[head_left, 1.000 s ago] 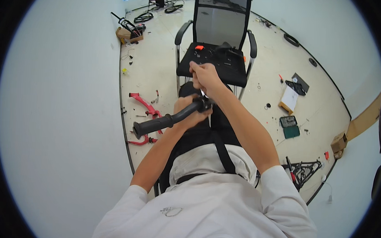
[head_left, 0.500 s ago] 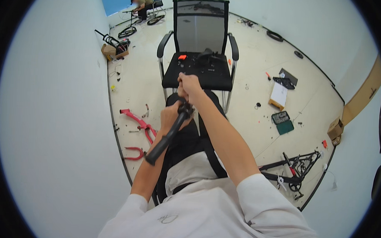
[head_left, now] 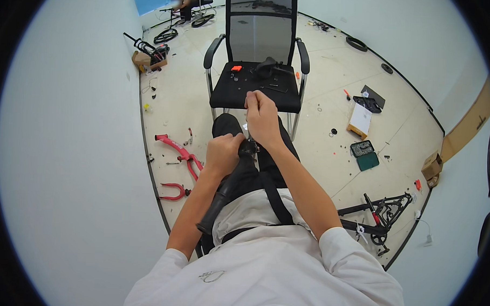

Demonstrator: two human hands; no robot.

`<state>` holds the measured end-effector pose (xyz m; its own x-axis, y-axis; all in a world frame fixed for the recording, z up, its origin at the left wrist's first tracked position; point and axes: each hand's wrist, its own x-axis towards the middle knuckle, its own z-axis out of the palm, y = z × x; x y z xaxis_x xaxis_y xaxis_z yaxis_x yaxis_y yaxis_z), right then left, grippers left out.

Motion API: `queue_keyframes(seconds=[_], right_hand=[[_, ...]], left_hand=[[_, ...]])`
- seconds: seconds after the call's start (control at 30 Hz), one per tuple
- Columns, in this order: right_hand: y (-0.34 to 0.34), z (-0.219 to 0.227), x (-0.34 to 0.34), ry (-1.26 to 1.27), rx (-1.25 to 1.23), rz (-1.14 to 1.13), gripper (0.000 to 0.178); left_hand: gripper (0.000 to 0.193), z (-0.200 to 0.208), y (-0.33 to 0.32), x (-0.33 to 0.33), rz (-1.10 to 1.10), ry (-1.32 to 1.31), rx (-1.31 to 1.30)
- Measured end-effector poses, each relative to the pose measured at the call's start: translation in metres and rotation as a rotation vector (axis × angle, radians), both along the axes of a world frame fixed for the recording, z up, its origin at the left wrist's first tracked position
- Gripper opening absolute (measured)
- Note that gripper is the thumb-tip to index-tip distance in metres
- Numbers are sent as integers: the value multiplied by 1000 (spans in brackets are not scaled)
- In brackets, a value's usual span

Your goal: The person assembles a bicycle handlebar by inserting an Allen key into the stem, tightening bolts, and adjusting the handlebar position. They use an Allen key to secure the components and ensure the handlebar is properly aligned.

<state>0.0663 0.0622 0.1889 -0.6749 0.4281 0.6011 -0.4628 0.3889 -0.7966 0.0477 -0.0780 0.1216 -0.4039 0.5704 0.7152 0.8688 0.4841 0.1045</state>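
A black bicycle handlebar with a rubber grip slants over my lap, its grip end toward my body. My left hand is closed around its far part, beside a dark clamp-like fitting. Just above that fitting, my right hand is closed in a fist. A thin metallic piece shows between the right fist and the fitting; what the fist holds is mostly hidden. Ahead stands a black mesh chair, with an orange piece, a hex key and other small parts on its seat.
On the left floor lie a red bicycle frame and red fork. To the right are a green case, a white-topped box and a black bicycle frame. A co-worker bends over a bicycle at the far left.
My right hand has lifted and shifted right, away from the left hand. The handlebar's grip end has dropped nearer my body, and the chair's seat shows a hex key more plainly.
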Motion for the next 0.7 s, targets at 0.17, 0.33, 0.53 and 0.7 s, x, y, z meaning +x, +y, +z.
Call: queue_keyframes(seconds=[0.17,0.33,0.53,0.7], right_hand=[[18,15,16,-310,-337,339,29],[13,38,54,-309,-702,610,31],[7,30,51,-323,-689,706,32],[5,31,48,-263,-634,657,32]], left_hand=[[32,2,-5,9,-66,-147,35],[33,4,-8,15,-54,-266,10],[34,19,-4,23,-58,-261,-27],[32,20,2,18,-88,-261,-44]])
